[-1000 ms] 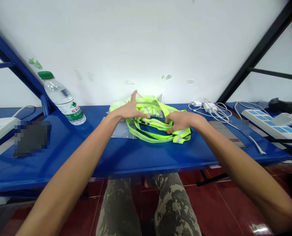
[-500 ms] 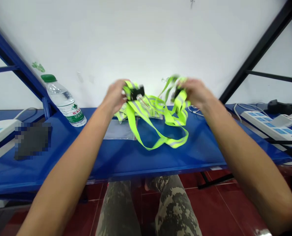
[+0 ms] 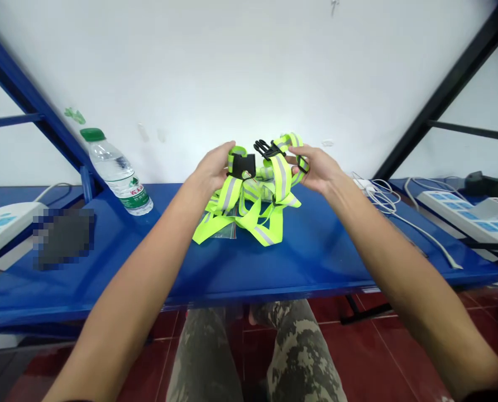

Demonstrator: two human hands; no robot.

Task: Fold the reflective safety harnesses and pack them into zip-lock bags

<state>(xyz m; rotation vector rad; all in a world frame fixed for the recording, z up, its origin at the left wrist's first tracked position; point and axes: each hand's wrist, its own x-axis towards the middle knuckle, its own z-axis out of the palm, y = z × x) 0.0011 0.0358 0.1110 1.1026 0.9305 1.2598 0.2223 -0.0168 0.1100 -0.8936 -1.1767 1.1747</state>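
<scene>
While in 2 hands (image 3: 209, 170) (image 3: 318, 170), reflective vest (image 3: 280, 178)

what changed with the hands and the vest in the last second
The left hand and right hand lifted the neon yellow reflective vest partly off the blue table and moved together, holding its black buckle halves up near each other. The water bottle stayed put.
</scene>
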